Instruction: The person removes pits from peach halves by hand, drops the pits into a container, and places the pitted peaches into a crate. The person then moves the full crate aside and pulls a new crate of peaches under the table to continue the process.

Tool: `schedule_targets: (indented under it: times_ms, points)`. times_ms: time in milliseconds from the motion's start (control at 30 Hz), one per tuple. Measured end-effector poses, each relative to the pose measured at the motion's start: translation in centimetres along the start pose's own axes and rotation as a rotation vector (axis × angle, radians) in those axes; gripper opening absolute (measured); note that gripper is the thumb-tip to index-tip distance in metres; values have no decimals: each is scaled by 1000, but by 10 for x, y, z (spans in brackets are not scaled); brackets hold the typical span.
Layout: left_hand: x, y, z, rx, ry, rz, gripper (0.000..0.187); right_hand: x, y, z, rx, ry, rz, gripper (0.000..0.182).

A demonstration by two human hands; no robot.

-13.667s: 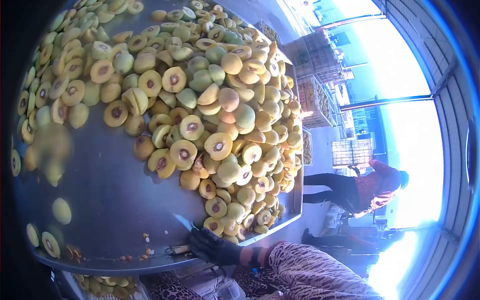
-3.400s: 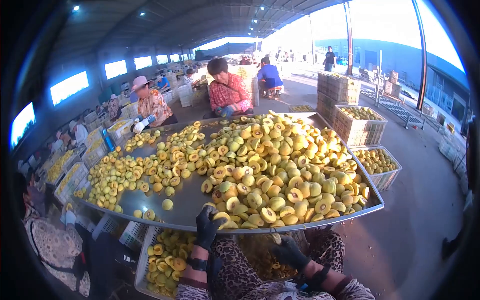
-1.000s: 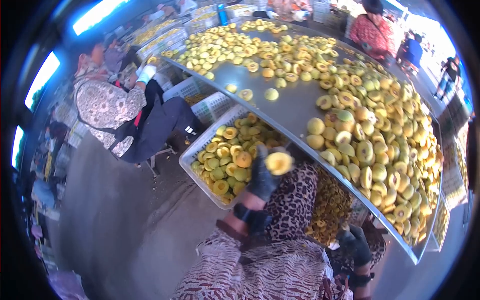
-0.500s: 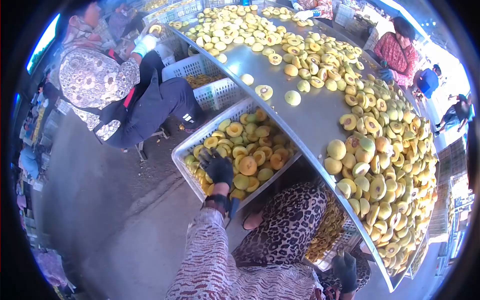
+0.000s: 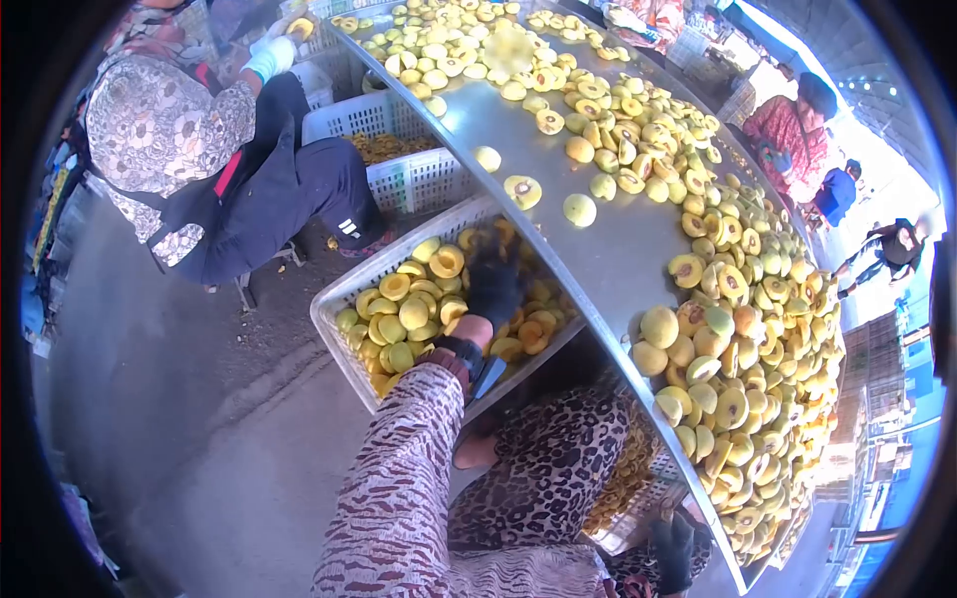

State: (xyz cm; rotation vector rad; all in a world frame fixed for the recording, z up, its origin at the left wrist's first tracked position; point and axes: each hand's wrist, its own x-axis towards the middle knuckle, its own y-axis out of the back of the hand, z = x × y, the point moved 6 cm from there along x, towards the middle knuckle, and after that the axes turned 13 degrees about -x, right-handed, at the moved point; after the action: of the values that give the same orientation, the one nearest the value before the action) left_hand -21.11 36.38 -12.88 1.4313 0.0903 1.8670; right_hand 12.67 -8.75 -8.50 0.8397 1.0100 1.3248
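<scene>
My left hand, in a dark glove, reaches down into a white plastic crate of halved yellow stone fruit, apricots or peaches. Motion smears its fingers, so their grip does not show. A dark band circles that wrist. Low at the right, my right hand, also dark-gloved, rests by my knee beneath the table edge. Its fingers are curled, and what they hold, if anything, cannot be made out. Beside it stands another crate with small brownish-yellow pieces.
A metal table heaped with halved fruit slants past on my right, its raised edge close to the crate. A seated person works at the left near more crates. Another person is across the table.
My left hand has moved right and farther into the crate, from lying spread on the fruit at its near side. The view has shifted slightly. My right hand stays low by the knee.
</scene>
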Motion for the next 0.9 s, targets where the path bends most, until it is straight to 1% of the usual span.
schedule_targets:
  times_ms: [33,67,100,133,200,233,300,367,400,433,467,500,533,567,600,633,667,700,733,767,800,833,900]
  points:
    - [-23,-37,3,-280,55,-410,36,11,23,-6,-10,-2,7,41]
    - [-55,-64,15,-558,106,-825,33,31,67,-17,404,-185,-38,42]
    - [-80,-69,28,-556,107,-1001,33,43,85,-21,819,-361,-81,42]
    - [-105,-70,38,-548,110,-1176,33,55,81,-22,926,-433,-93,37]
    - [-113,-56,38,-403,88,-1023,31,54,47,-15,968,-448,-93,27]
    - [-106,-60,35,-407,82,-1012,31,53,30,-11,978,-454,-87,22]
    - [-93,-62,30,-612,124,-924,28,40,-3,-2,984,-482,-72,13]
    - [-62,-67,4,-667,437,-706,32,18,-49,13,996,-518,-38,10]
    - [-42,-74,-12,-698,572,-569,36,-4,-85,26,1010,-540,-11,12]
    - [-29,-80,-26,-730,700,-435,40,-36,-136,43,1033,-571,27,16]
    - [-28,-89,-40,-742,692,-287,43,11,-40,17,1420,-483,541,20]
    - [-24,-101,-48,-779,677,-142,46,41,39,-15,1082,-531,-77,17]
    - [24,-36,-10,-1077,624,-428,53,47,52,-14,1063,-602,-20,17]
    - [-1,-86,-43,-1169,598,-475,55,49,55,-17,1027,-563,-26,13]
    - [-16,-87,-61,-1121,768,-280,52,50,54,-19,1002,-526,-38,10]
    - [-4,-55,-42,-1317,899,-154,46,49,51,-15,1010,-598,21,10]
    - [-9,-44,-58,-647,560,-1,42,51,46,-16,992,-544,28,12]
    - [-2,-29,-38,-676,486,39,42,51,39,-19,974,-487,21,15]
    - [14,-2,-17,-702,417,73,41,49,26,-19,987,-551,51,15]
    - [33,16,15,-736,387,43,41,57,21,-29,846,-398,87,18]
    - [50,39,62,-793,200,1,40,59,18,-44,707,-239,108,22]
    - [57,55,105,-837,17,-34,40,56,15,-51,727,-270,109,22]
    - [58,51,179,-1054,-99,-321,37,65,7,-47,570,-307,7,27]
